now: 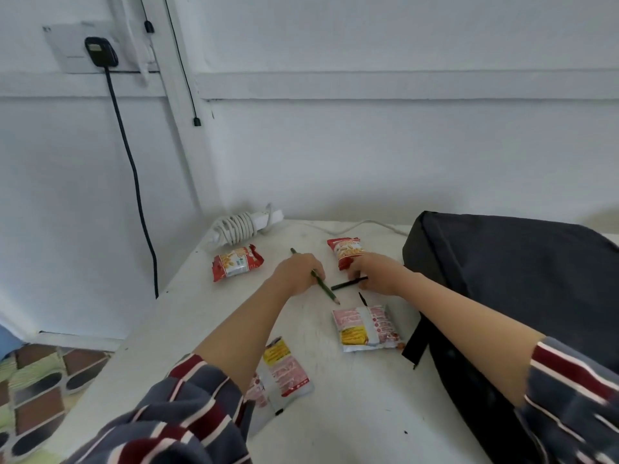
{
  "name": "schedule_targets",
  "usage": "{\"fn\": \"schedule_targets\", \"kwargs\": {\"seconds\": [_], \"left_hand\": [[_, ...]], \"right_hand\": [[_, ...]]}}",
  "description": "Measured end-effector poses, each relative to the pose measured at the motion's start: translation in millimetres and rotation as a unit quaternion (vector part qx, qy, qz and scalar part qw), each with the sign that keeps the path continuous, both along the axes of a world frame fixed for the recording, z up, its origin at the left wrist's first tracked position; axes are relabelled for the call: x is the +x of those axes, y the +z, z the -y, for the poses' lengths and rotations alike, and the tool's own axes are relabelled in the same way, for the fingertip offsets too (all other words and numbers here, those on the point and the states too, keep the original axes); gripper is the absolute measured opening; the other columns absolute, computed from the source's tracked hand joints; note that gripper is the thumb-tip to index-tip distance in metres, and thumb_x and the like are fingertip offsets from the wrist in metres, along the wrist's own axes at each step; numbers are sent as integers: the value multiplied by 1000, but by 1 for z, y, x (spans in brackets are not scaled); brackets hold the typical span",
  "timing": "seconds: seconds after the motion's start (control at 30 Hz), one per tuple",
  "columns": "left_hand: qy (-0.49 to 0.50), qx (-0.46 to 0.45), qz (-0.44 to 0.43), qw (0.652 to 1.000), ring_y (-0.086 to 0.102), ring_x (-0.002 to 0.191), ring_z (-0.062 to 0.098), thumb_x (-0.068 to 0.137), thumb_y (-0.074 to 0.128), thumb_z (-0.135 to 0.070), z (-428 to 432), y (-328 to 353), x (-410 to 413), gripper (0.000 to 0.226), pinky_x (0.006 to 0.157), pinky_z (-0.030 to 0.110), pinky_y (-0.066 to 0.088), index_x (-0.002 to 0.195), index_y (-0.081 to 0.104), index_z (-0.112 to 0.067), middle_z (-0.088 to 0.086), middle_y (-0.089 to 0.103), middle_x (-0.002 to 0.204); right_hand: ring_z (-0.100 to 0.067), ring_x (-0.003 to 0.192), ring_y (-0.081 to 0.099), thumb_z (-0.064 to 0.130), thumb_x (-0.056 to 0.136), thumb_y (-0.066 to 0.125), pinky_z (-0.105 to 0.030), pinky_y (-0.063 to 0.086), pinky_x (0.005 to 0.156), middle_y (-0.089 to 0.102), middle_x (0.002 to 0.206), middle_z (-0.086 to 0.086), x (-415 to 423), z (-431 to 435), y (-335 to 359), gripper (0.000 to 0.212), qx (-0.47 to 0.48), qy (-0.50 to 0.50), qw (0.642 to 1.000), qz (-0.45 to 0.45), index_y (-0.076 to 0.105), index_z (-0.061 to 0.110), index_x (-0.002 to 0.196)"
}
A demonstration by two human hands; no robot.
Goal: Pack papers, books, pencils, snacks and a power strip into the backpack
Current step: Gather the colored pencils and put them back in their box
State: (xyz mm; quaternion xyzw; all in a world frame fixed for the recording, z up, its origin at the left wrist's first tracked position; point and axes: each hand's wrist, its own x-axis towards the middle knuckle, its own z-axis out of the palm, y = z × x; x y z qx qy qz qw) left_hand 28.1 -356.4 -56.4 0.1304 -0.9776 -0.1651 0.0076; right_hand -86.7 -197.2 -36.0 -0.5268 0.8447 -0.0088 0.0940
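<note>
Head view showed the left hand (299,272) curled round a green pencil (326,289) and the right hand (375,272) pinching a black pencil (345,283) mid-surface (351,413), with the dark backpack (502,296) at 3 o'clock, the power strip (244,224) at 11 o'clock and a red snack packet (237,262) at 10 o'clock.

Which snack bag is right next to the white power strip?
The red snack bag at the far left, just in front of the power strip. The other red one lies by the right hand; the two pale ones lie nearer.
</note>
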Motion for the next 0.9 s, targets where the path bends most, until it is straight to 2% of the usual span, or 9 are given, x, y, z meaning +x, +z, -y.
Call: {"fn": "schedule_targets", "kwargs": {"seconds": [0.23,0.37,0.47,0.6,0.77,0.9], "left_hand": [[-24,18,3,1000,54,105,20,88,59,-7,4,1,9,18,94,38,45,101,67,-15,4,59,114],[-35,11,2,999,54,106,19,89,59,-9,7,2,14,16,94,41,45,100,67,-16,4,59,114],[-43,8,13,999,54,104,20,88,61,-10,7,1,15,15,93,41,46,100,67,-16,4,59,113],[-39,-1,11,999,54,104,20,88,61,-10,7,3,18,15,93,39,46,101,67,-16,4,59,113],[-41,-9,17,999,54,106,20,88,61,-10,7,3,19,19,92,36,46,105,67,-17,4,59,115],[-40,-18,16,999,54,106,19,88,60,-11,6,4,19,20,91,35,46,106,68,-18,3,59,116]], "right_hand": [[-19,105,55,11,89,57,-21,38,79,62,116,-1,7,-5,3,23,-14,-12,1000,4,65,14,111],[-17,104,56,14,88,59,-27,45,86,62,116,-1,12,-6,2,23,-11,3,1000,2,66,18,110],[-17,106,54,16,88,61,-27,44,87,59,118,-1,15,-7,3,29,-19,3,1000,7,63,20,116],[-21,107,54,15,90,57,-27,41,87,58,120,-4,13,-11,9,30,-77,-67,995,22,60,16,120],[-23,96,60,14,90,54,-30,49,80,62,114,-8,13,-12,5,22,-109,-175,977,51,65,11,109],[-24,90,64,20,91,55,-33,54,79,67,104,-10,19,-9,0,21,-118,-238,961,80,67,7,103]]}}
